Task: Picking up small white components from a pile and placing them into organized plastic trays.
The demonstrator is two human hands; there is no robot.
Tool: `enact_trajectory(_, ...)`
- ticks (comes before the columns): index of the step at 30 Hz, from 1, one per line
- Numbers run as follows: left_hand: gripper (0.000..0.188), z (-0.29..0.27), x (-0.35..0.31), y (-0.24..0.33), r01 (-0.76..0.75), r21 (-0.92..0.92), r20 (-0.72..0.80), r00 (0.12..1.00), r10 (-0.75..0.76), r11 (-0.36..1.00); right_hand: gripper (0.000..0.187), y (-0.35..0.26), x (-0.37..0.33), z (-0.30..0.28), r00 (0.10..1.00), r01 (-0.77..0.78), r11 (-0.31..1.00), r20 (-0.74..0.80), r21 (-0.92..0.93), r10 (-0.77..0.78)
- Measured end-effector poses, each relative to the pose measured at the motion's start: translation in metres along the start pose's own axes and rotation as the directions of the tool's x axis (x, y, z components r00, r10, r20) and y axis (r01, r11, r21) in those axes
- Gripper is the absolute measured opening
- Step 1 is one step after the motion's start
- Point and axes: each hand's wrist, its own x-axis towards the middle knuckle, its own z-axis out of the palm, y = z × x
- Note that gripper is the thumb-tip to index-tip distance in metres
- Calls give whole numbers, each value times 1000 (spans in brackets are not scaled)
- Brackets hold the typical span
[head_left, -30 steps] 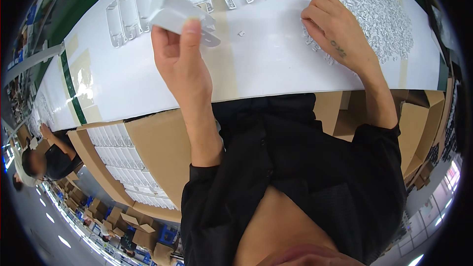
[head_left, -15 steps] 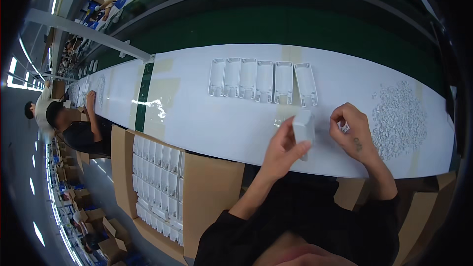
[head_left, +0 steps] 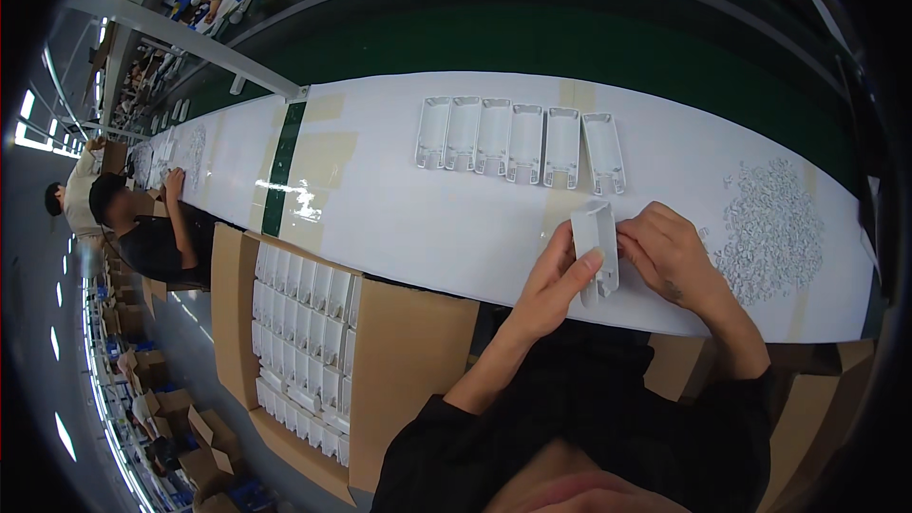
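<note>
My left hand [head_left: 549, 287] grips a white plastic housing [head_left: 594, 233], a long open shell, between thumb and fingers. It is tilted up above the near edge of the table. At the housing's right side is my right hand [head_left: 673, 256], fingers pinched together against its edge; whatever they hold is hidden. Beyond both hands lies a row of several similar white housings [head_left: 525, 144], open side up, the rightmost slightly askew. To the right of my right hand spreads a pile of small clear or whitish parts [head_left: 771, 233].
The white table [head_left: 380, 218] runs left to a metal post [head_left: 204, 43]. Below its near edge stands an open cardboard box [head_left: 413, 351] packed with white housings [head_left: 304, 323]. A co-worker [head_left: 157, 237] sits farther left. Behind the table runs a green belt [head_left: 475, 33].
My right hand has moved left to the housing's side. The left hand has turned the housing, so its hollow side now shows. My view has shifted slightly.
</note>
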Motion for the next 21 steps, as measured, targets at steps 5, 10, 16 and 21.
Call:
enact_trajectory(5,48,-4,-1,5,33,42,16,999,-34,999,11,1,-1,-7,985,118,988,140,-96,-104)
enact_trajectory(10,46,-9,11,8,52,-3,-159,986,-52,999,9,13,-1,-3,983,-123,981,158,151,99)
enact_trajectory(16,46,2,26,20,-156,-32,-316,939,138,987,10,-38,3,15,732,-615,342,354,710,582)
enact_trajectory(21,45,5,27,10,-129,-64,-290,951,106,990,9,-42,-6,21,698,-607,230,372,761,612)
